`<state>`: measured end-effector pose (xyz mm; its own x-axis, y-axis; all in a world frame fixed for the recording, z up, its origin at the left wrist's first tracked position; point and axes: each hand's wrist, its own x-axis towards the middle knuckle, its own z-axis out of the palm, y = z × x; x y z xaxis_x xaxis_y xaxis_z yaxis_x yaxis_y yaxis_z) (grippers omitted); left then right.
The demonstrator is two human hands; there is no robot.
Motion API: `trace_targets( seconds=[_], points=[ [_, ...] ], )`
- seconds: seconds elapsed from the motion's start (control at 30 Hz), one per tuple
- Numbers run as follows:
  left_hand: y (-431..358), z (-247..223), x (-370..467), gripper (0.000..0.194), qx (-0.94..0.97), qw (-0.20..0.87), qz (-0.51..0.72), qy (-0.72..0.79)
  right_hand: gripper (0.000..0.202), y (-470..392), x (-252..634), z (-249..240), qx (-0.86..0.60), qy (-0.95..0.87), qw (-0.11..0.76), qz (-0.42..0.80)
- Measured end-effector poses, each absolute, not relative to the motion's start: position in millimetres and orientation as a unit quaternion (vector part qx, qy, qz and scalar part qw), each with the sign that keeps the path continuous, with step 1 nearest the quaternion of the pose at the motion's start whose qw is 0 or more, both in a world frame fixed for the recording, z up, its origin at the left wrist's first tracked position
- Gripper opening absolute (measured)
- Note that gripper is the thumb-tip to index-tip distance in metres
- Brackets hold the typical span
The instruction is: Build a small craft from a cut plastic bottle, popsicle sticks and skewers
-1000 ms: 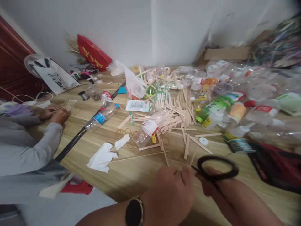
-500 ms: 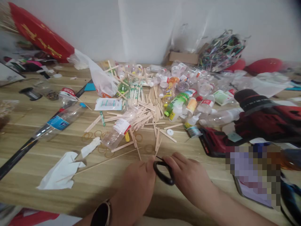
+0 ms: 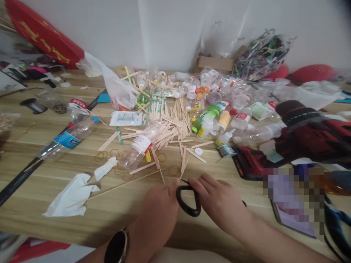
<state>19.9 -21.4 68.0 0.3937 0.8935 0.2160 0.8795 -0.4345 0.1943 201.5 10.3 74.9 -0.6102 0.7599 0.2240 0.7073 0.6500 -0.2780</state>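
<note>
Black and smoothly rounded, the looped handle of a hand tool showed between the person's two hands in the head view, low and near the middle, above the wooden table. A short dark piece stuck out past the loop toward the left fingertips; the rest was largely hidden by the right hand, whose fingers were closed around it. The left hand, below a dark round watch, had its fingers curled shut; what they pinched, if anything, could not be told.

Just beyond the hands lay loose wooden sticks, rubber bands and a clear bottle, crowding the space ahead. Crumpled tissue lay to the left, while a red and black power drill and a pile of bottles filled the right.
</note>
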Motion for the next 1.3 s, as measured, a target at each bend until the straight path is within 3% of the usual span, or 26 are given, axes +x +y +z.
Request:
trace_targets(
  seconds=[0.03,0.17,0.23,0.3,0.4,0.5,0.6,0.7,0.8,0.93,1.03,1.3],
  points=[
    [-21.6,67.2,19.7,0.026,0.837,0.008,0.147,0.527,0.024,10.2,200.9,75.1,-0.422,-0.882,0.161,0.135],
    [-22.1,62.0,17.2,0.031,0.851,-0.081,0.189,0.484,0.037,11.4,194.1,80.3,-0.463,-0.671,0.121,0.566],
    [-21.5,63.2,15.7,0.031,0.845,-0.052,0.221,0.484,0.040,11.4,191.9,81.9,-0.460,-0.628,0.142,0.611],
    [-21.1,68.4,15.1,0.030,0.809,0.072,0.259,0.523,0.042,10.6,191.5,82.4,-0.456,-0.678,0.203,0.540],
    [-20.6,78.6,16.5,0.029,0.663,0.389,0.310,0.560,0.044,8.7,191.8,83.7,-0.440,-0.731,0.261,0.451],
    [-18.7,83.7,18.4,0.037,0.446,0.680,0.344,0.470,0.043,7.7,191.4,85.1,-0.423,-0.734,0.258,0.465],
    [-14.2,85.7,15.2,0.036,0.267,0.822,0.374,0.337,0.042,5.9,192.9,82.0,-0.414,-0.743,0.254,0.460],
    [-8.8,91.0,5.0,0.034,0.201,0.800,0.488,0.285,0.042,1.0,198.9,75.2,-0.440,-0.749,0.263,0.420],
    [-7.2,96.4,-2.6,0.031,0.263,0.693,0.560,0.370,0.042,-5.6,204.6,73.2,-0.475,-0.749,0.266,0.377],
    [-15.2,95.7,3.7,0.030,0.458,0.543,0.422,0.563,0.031,-10.1,201.4,84.1,-0.457,-0.799,0.285,0.269],
    [-23.0,94.1,12.1,0.033,0.551,0.456,0.354,0.603,0.024,-9.1,194.7,91.9,-0.433,-0.833,0.300,0.172],
    [-28.7,89.3,14.1,0.034,0.611,0.413,0.329,0.589,0.025,-4.2,188.4,91.6,-0.411,-0.854,0.306,0.096]
  ],
)
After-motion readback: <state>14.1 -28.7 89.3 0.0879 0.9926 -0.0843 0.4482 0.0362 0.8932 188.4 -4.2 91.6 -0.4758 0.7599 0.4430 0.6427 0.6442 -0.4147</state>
